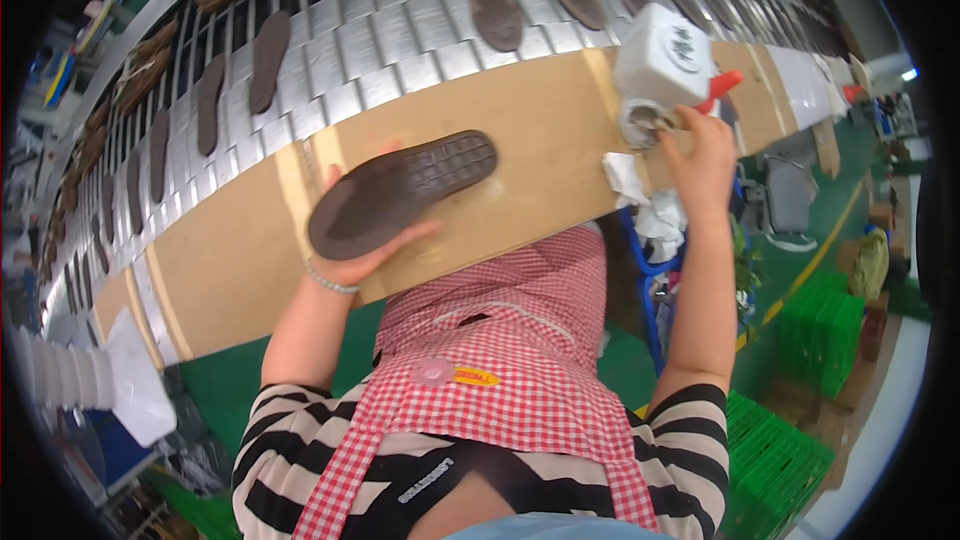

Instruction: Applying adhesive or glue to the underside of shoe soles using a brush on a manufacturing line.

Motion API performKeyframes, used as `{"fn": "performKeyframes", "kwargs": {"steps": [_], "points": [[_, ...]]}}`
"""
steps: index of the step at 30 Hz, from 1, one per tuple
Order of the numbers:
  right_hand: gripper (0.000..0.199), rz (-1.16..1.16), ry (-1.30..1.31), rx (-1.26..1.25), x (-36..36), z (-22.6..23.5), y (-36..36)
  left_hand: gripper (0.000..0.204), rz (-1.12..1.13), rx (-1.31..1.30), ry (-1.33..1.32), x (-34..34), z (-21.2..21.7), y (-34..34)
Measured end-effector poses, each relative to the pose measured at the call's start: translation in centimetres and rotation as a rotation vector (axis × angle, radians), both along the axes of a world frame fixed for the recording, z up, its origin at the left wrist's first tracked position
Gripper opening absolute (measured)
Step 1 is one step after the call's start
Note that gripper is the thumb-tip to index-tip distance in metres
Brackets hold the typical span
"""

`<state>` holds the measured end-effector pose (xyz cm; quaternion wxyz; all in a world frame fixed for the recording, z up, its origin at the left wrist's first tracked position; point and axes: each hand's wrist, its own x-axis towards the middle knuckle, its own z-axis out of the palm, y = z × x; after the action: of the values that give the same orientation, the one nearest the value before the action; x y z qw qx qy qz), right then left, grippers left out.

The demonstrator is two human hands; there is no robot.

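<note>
Left hand (355, 255) gripping dark shoe sole (400, 192), tread up. Right hand (700, 155) pinching something in small pot (640, 122), likely loading a brush. Next: probably coat sole evenly.

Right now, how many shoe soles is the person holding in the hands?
1: a dark brown shoe sole lies in the left hand, above the wooden bench.
</note>
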<state>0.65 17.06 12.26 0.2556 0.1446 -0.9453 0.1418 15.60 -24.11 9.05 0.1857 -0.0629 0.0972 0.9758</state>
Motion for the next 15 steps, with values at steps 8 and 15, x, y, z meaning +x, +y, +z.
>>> {"fn": "performKeyframes", "kwargs": {"steps": [8, 15], "points": [[0.040, -0.037, -0.461, -0.664, 1.3, 0.8, 3.1, 0.075, -0.173, 0.133, -0.062, 0.5, -1.6, 4.0], [0.046, 0.465, -0.287, -0.592, 9.5, 6.4, -9.3, 0.056, -0.063, 0.197, -0.082, -1.6, -1.1, 8.8]]}}
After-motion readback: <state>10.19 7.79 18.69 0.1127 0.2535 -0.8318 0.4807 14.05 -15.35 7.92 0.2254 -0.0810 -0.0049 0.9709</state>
